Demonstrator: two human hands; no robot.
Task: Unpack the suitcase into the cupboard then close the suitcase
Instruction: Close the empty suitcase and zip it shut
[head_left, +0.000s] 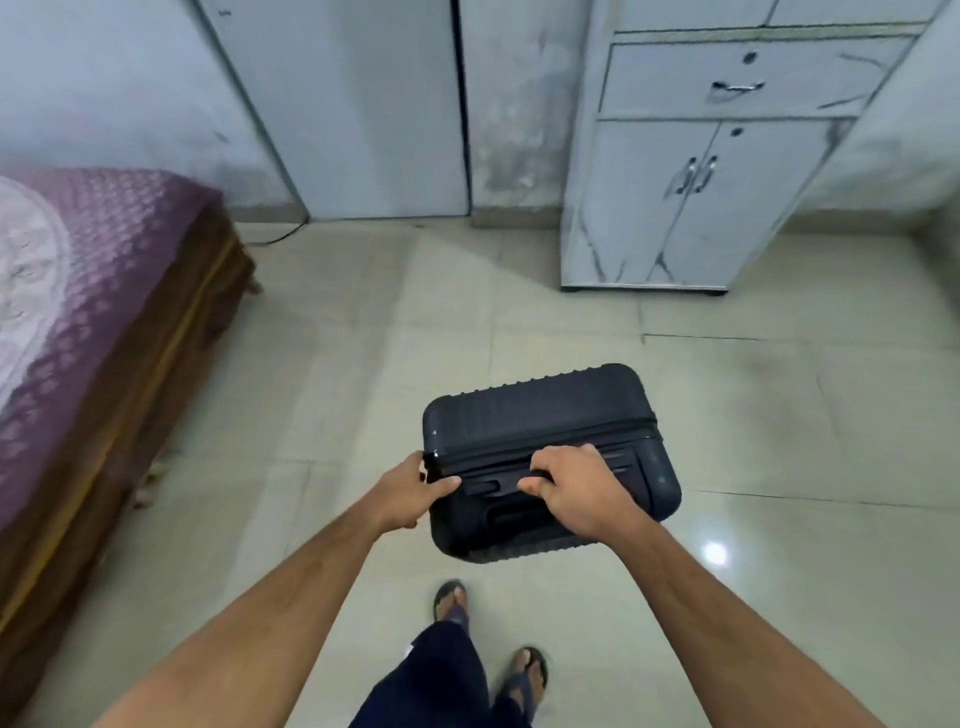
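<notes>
A dark navy hard-shell suitcase stands upright and zipped shut on the tiled floor in front of me. My right hand grips the handle on its top side, fingers curled round it. My left hand holds the suitcase's top left corner, thumb laid on the top face and fingers round the side. The white marble-patterned cupboard stands against the back wall to the right, its two lower doors and the drawer above them shut.
A bed with a purple patterned cover and a wooden base fills the left side. A pale door is in the back wall, with a cable on the floor by it. My sandalled feet are just behind the suitcase. Open tiled floor lies between suitcase and cupboard.
</notes>
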